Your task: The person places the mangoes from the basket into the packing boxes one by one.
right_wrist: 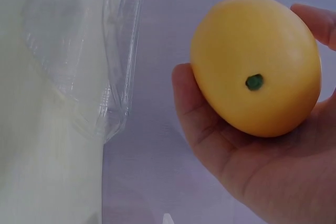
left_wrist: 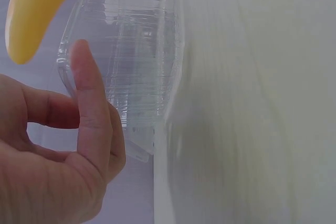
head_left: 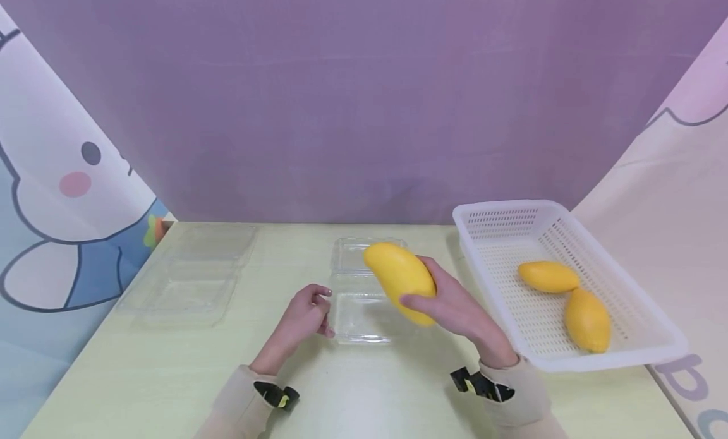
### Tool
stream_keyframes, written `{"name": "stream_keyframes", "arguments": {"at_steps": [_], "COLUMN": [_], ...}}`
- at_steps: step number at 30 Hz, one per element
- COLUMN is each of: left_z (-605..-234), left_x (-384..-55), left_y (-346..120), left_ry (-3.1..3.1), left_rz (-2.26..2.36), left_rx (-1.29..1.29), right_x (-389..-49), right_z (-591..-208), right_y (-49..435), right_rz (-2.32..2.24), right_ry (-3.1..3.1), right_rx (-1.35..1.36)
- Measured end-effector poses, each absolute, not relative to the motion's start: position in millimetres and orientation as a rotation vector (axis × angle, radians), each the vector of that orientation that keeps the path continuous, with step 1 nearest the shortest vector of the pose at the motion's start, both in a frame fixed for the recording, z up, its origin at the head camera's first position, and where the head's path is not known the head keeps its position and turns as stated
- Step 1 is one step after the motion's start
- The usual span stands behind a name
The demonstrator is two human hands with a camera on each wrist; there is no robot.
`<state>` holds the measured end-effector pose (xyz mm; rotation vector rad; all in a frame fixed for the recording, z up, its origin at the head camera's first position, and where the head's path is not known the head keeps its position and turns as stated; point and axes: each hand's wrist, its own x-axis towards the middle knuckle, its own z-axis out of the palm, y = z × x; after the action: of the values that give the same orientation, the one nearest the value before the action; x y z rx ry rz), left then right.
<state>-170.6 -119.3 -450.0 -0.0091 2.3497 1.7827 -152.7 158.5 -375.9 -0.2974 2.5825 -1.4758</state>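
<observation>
A yellow mango point(head_left: 400, 281) is gripped in my right hand point(head_left: 455, 303), held above the right part of an open clear plastic clamshell box point(head_left: 364, 335). The right wrist view shows the green stem spot on the mango's point(right_wrist: 257, 51) end, with fingers and thumb around its sides. My left hand point(head_left: 304, 316) is beside the box's left edge, its fingers loosely bent and nothing held. Seen from the left wrist, the fingers are close to the box's point(left_wrist: 136, 40) rim; I cannot tell whether they touch it. The mango hides part of the box.
At the right stands a white perforated plastic basket point(head_left: 500, 325) with two more mangoes inside, one mango point(head_left: 548, 276) lying behind the other mango point(head_left: 588, 320). More clear open plastic boxes point(head_left: 193, 294) lie at the table's left. A purple panel point(head_left: 364, 110) rises behind the table.
</observation>
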Motion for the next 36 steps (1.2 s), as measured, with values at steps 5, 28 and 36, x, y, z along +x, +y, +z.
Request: {"name": "stream_keyframes", "arguments": {"at_steps": [5,28,36], "left_z": [-450.3,-448.1,-447.5], "left_x": [-170.7,-169.6,-169.2], "left_y": [-118.9,-117.7,-117.9], "left_ry": [2.363,2.394,2.397], "left_rz": [1.76,1.704,1.7], "left_rx": [-0.005,0.002,-0.005], "right_x": [-153.1,-155.6,-156.5], "right_z": [-378.5,-392.1,-396.8], "right_y": [155.9,133.6,125.8], "right_rz": [-1.485,-1.351,-1.315], "right_ry": [2.569,2.607,2.638], "right_rx": [-0.299,-0.332,-0.341]}}
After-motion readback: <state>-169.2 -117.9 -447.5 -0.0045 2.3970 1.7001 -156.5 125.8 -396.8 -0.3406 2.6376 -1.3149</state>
